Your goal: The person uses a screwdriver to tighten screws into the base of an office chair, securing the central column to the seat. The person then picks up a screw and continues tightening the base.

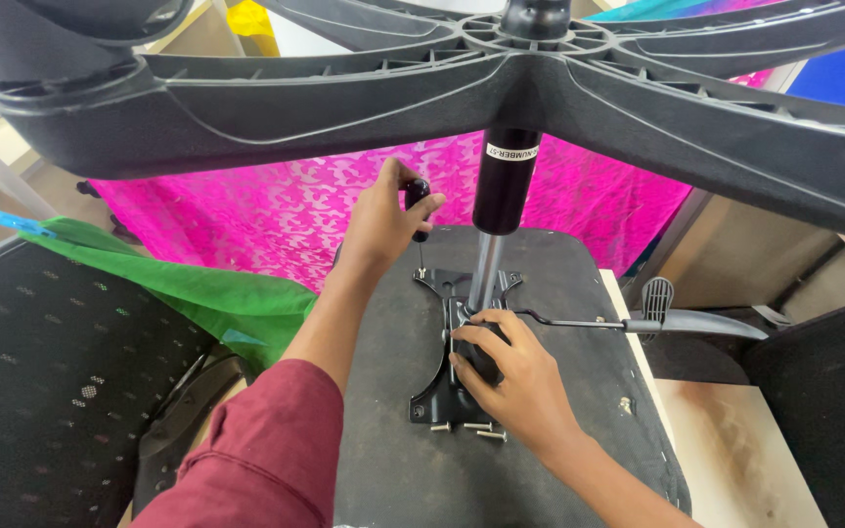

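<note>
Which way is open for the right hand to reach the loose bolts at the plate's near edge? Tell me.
Probably yes: the right hand rests on the black mounting plate, just above the loose bolts lying on the seat underside. Nothing covers them; sliding back toward the body looks free.

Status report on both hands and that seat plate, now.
Left hand gripping screwdriver upright at plate's far corner. Right hand pressing on seat plate. Loose screws by near edge; lever sticking out right.
</note>
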